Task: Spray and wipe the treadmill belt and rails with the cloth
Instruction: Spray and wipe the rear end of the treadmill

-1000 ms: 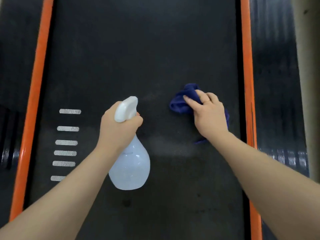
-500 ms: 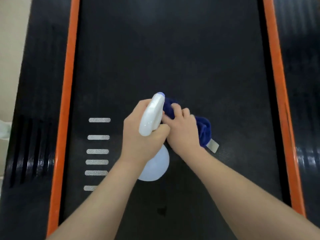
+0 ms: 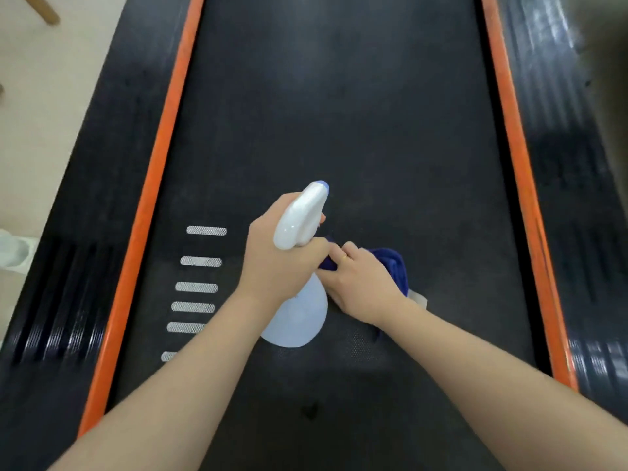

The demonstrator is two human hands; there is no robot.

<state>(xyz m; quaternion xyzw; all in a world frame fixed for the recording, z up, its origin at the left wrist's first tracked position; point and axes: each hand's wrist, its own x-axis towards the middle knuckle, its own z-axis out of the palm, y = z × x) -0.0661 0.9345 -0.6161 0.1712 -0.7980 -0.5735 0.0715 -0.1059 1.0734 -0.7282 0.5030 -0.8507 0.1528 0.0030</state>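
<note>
— Left hand, report.

— My left hand (image 3: 282, 263) grips the neck of the spray bottle (image 3: 299, 321), fingers wrapped round it under the white trigger head (image 3: 300, 215). The nozzle points away from me, up the belt (image 3: 339, 113). The pale bottle body hangs below my wrist, over the belt; whether it touches the surface, I cannot tell.

— Right hand?

— My right hand (image 3: 363, 283) presses down on the blue cloth (image 3: 396, 266), fingers curled over the bunched fabric. The cloth lies on the belt near the middle, just right of the bottle. A pale tag (image 3: 418, 297) sticks out from under it beside my wrist. My two hands touch at the knuckles.

— Surroundings?

— An orange strip (image 3: 159, 158) edges the belt on the left, another (image 3: 513, 141) on the right. Beyond each sits a black ribbed side rail (image 3: 85, 198), the right one (image 3: 560, 147) blurred. A column of white dashes (image 3: 200, 261) marks the belt left of my left hand. A small dark spot (image 3: 310, 410) shows on the belt between my forearms.
</note>
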